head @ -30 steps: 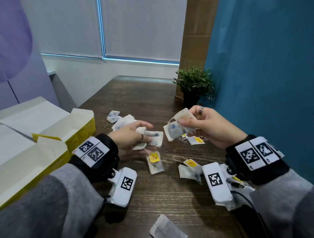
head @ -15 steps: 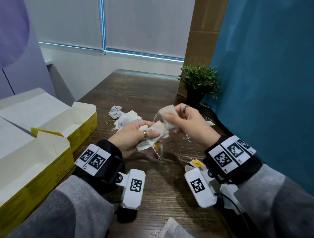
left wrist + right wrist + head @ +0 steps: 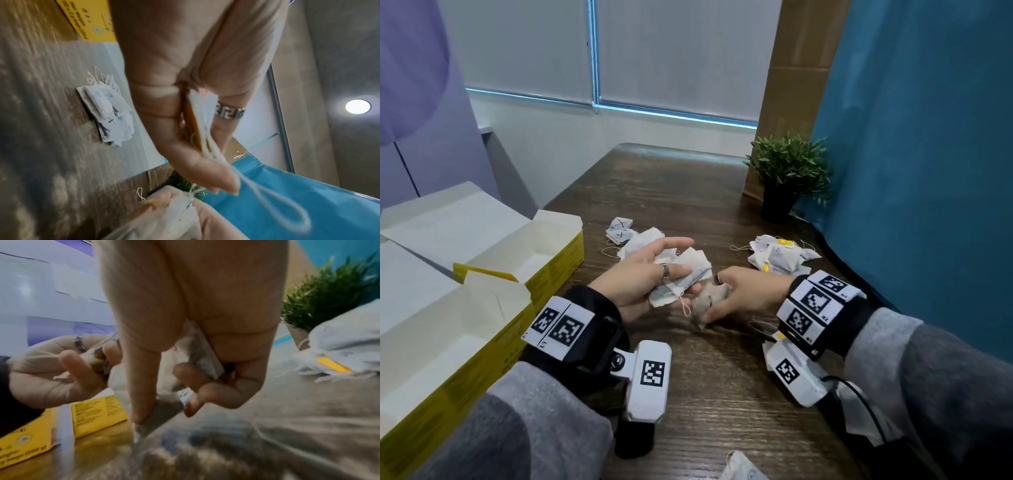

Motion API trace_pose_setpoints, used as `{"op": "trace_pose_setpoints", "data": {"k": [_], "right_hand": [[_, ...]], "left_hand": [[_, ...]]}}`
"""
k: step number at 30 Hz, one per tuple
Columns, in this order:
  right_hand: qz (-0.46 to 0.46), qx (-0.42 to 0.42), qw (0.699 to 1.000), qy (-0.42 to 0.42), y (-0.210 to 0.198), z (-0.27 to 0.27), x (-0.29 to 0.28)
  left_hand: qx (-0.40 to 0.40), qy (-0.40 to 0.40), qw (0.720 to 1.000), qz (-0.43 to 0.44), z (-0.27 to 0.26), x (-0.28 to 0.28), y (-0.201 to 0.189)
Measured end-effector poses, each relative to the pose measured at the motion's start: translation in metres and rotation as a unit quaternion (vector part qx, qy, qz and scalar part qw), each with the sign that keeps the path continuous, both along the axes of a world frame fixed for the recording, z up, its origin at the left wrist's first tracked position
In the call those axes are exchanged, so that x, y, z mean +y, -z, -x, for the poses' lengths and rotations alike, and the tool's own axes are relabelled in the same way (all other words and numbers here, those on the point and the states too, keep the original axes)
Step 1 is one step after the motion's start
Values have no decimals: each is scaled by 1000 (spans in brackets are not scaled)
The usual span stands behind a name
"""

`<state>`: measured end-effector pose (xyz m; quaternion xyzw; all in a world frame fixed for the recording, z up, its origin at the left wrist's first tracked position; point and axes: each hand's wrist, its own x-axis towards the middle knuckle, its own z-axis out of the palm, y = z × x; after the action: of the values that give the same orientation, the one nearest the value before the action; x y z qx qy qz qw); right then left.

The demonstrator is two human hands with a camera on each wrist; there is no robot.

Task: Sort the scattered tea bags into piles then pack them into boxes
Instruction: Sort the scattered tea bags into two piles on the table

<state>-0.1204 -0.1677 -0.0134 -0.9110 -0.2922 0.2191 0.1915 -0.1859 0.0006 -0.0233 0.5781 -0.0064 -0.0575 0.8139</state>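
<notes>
The fingers [image 3: 671, 270] of the left hand [image 3: 640, 281] are curled around a small stack of tea bags [image 3: 685, 274], with the thumb stretched over the top of the stack and a ring on one finger. A string [image 3: 685, 306] hangs from this stack, just below the fingertips. In the left wrist view the stack is pressed between thumb and fingers, and loops of string fall past the thumb tip.

The fingers [image 3: 141, 386] of the right hand [image 3: 750, 291] pinch one brownish tea bag [image 3: 709, 303] — its lower corner points down toward the worktop [image 3: 688, 178], very near the wood, but I cannot tell if it touches. This bag is just beside the left fingertips, and the two hands almost meet.

Beyond the left fingers lies a pile of white tea bags [image 3: 630, 236] with blue marks. Beyond the right fingers, well apart from the first one, lies a second pile [image 3: 780, 257] with yellow tags. To the outer side of the left hand stand two open yellow boxes [image 3: 482, 274], their white flaps raised. One loose tea bag [image 3: 739, 467] lies at the near edge, behind both wrists. A small potted plant [image 3: 787, 171] stands far behind the right fingers, beside a blue curtain [image 3: 928, 154].
</notes>
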Motion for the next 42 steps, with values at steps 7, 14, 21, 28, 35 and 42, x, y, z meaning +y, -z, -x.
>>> {"op": "trace_pose_setpoints", "data": {"k": [7, 14, 21, 28, 35, 42], "right_hand": [[-227, 20, 971, 76, -19, -5, -9], [-379, 237, 891, 78, -18, 10, 4], [-366, 217, 896, 129, -30, -1, -37], [-300, 153, 930, 144, -25, -15, -89], [130, 15, 991, 3, -15, -13, -104], [235, 16, 972, -14, -13, 0, -94]], "left_hand": [[38, -109, 993, 3, -8, 4, 1], [-19, -46, 998, 26, -5, -1, 5], [-16, -70, 997, 0, -5, 1, 6], [1, -39, 999, -19, -5, 1, 8], [13, -41, 999, -12, -8, 4, 9], [13, -49, 999, 1, -7, 4, 9]]}}
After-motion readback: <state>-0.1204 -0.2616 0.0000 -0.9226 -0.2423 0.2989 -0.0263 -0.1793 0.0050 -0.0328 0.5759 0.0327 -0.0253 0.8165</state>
